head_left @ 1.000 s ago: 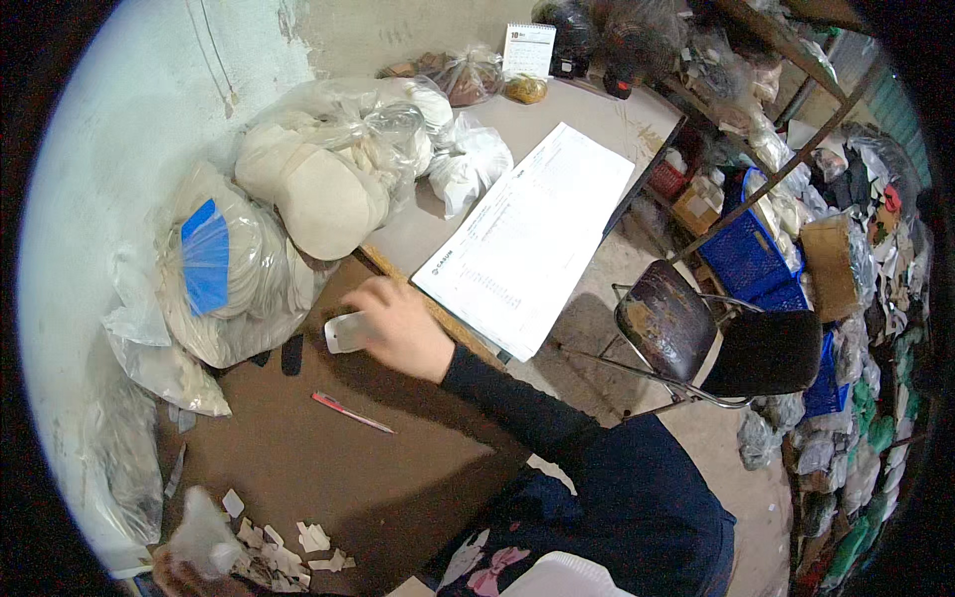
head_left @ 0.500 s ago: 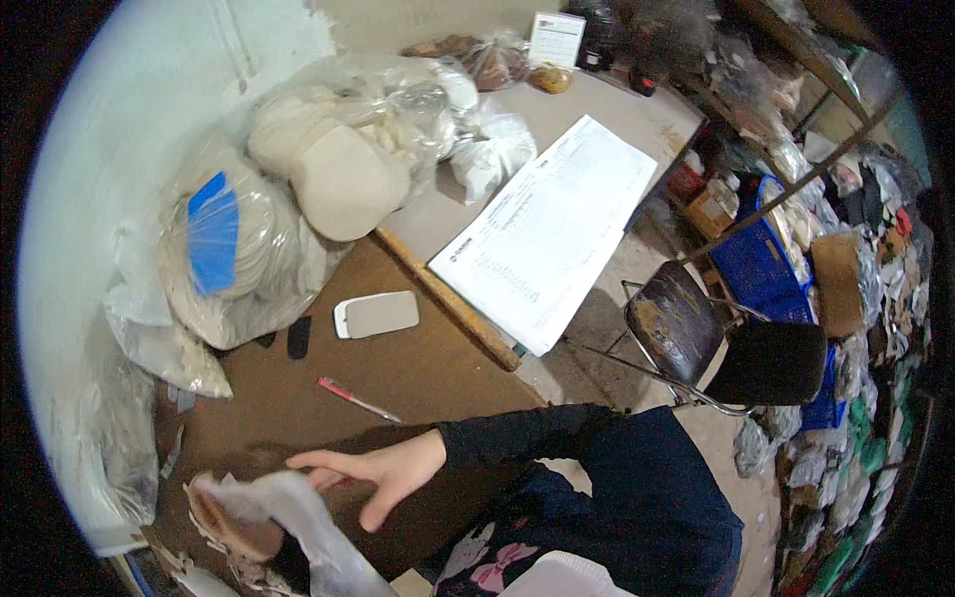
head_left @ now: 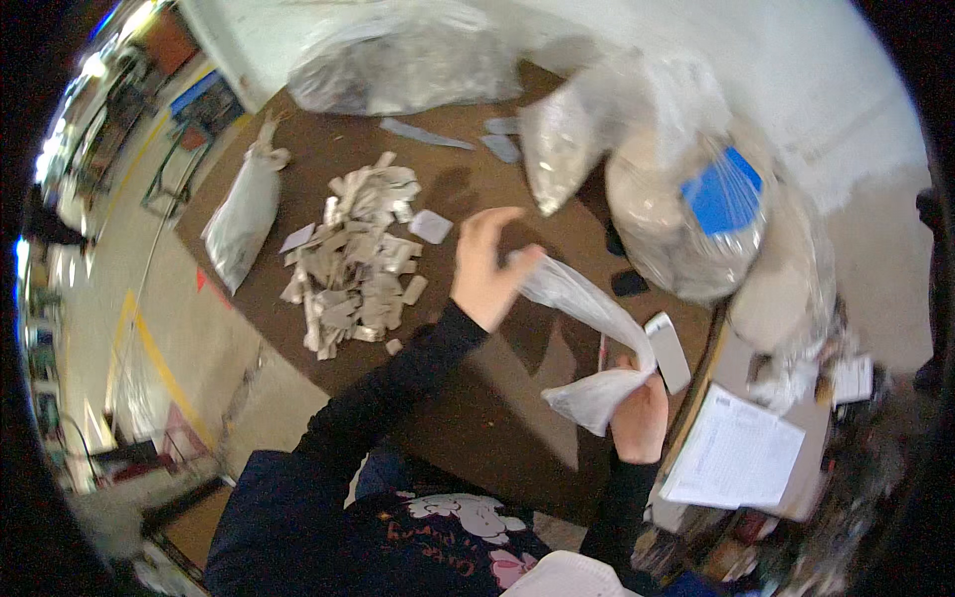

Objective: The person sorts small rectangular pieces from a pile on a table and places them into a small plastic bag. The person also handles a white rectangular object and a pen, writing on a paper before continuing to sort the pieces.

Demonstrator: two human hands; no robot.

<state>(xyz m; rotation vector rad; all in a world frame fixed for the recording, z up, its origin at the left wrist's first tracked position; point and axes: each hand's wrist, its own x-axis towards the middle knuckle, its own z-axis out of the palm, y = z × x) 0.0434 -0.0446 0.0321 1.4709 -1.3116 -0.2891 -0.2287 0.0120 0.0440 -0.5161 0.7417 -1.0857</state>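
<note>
A clear plastic bag [head_left: 607, 318] stretches between my two hands above the brown table. My right hand [head_left: 639, 418], at the table's right side, is closed on its gathered lower part, and a loose flap hangs to the left. My left hand [head_left: 487, 269] is raised near the bag's upper end, its fingers curved and thumb apart. The bag's end passes by that thumb; whether it touches is blurred. Left of this hand lies a heap of small beige-grey pieces [head_left: 363, 264]. A white and grey phone-like object [head_left: 668, 353] rests beside my right hand.
Large clear bags of pale pads [head_left: 686, 219] crowd the back right, one with a blue piece [head_left: 723, 189]. Another big bag [head_left: 408, 65] lies along the wall. A filled white bag [head_left: 244, 214] sits near the left edge. Paper sheets [head_left: 733, 453] lie on the right-hand table.
The view has swung left, bringing the heap into sight. My right hand, fingers spread earlier, now grips the plastic bag. My left hand, formerly mostly hidden behind the bag, now shows with fingers apart.
</note>
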